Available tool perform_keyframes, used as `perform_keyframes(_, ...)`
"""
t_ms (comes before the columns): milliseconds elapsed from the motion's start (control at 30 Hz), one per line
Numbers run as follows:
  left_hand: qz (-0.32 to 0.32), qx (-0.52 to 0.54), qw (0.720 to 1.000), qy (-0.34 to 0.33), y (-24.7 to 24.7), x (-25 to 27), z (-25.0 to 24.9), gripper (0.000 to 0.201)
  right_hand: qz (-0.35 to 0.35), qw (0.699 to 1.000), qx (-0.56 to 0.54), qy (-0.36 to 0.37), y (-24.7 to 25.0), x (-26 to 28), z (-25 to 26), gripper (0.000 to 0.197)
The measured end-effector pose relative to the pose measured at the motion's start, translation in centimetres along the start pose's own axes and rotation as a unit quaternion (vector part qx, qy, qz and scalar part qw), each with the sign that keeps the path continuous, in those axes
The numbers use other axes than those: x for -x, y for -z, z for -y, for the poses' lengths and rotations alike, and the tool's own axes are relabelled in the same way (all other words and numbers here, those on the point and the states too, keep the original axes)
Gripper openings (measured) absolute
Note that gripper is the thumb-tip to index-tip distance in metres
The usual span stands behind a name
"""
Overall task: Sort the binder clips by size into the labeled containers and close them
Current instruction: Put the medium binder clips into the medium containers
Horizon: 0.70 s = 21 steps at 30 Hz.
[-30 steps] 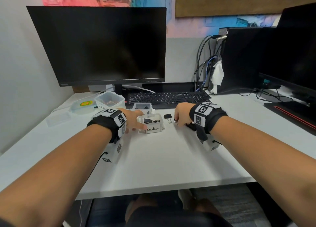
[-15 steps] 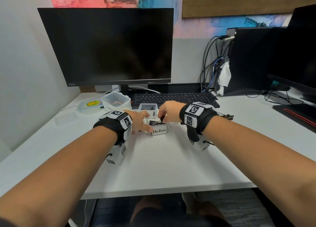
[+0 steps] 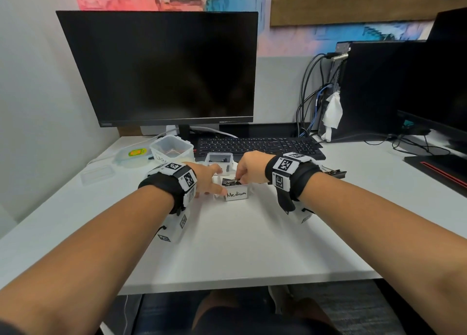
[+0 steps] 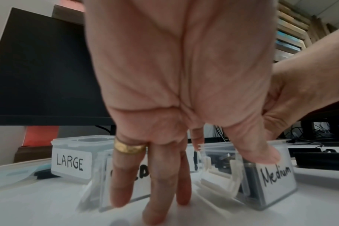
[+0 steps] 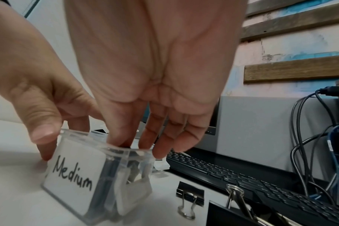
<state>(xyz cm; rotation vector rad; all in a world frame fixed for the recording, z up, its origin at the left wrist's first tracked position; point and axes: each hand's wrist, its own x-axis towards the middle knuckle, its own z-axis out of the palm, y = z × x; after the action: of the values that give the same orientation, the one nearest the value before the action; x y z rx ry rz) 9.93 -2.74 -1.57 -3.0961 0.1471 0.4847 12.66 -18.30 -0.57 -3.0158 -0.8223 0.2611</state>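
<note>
A small clear plastic container labeled "Medium" [image 3: 236,194] sits open on the white desk [image 3: 240,246], directly in front of the person and just before the black keyboard [image 3: 260,146]. Black binder clips [image 3: 230,182] with silver handles lie inside it. The right hand [image 3: 251,169] hovers over the open top, fingers curled downward with the tips dipping into the container at the clips; whether it is pinching a clip cannot be told from any view. The left hand [image 3: 206,180] steadies the container from its left side: the thumb [image 4: 261,154] presses against the top edge by the label, while the other fingers, fairly straight, point down to the desk, one wearing a gold ring [image 4: 130,147].

Just behind the left hand stands a second small clear container [image 3: 219,159] with dark clips inside; its label is mostly hidden by the fingers. Farther back on the left is a bigger clear tub marked "LARGE" [image 4: 71,162], with a clear lid [image 3: 131,154] lying flat beside it.

To the right of the medium container, a black binder clip [image 5: 190,197] rests loose on the desk, and a larger clip [image 5: 240,198] lies just beyond it. A dark monitor [image 3: 161,67] rises behind the keyboard.
</note>
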Motion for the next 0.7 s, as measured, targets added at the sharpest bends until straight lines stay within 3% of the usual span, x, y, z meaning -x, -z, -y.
perform_keyframes(167, 0.002, 0.002, 1.0, 0.001, 0.1, 0.1, -0.2, 0.07, -0.028, 0.999, -0.009, -0.013, 0.0, -0.3, -0.1, 0.021)
perform_keyframes(400, 0.002, -0.007, 1.0, 0.002, 0.1, 0.3, -0.2, 0.074, -0.025, 0.999, -0.031, -0.002, 0.2, -0.8, -0.8, 0.028)
perform_keyframes(533, 0.007, -0.023, 1.0, 0.015, 0.2, 0.3, 0.1, 0.08, -0.055, 0.995, -0.062, -0.049, 0.6, -1.4, -2.6, 0.028)
perform_keyframes(700, 0.022, 0.006, 1.0, 0.008, 0.0, -0.5, 0.4, 0.077, 0.021, 0.993, 0.042, -0.106, 0.4, -0.9, -3.9, 0.032)
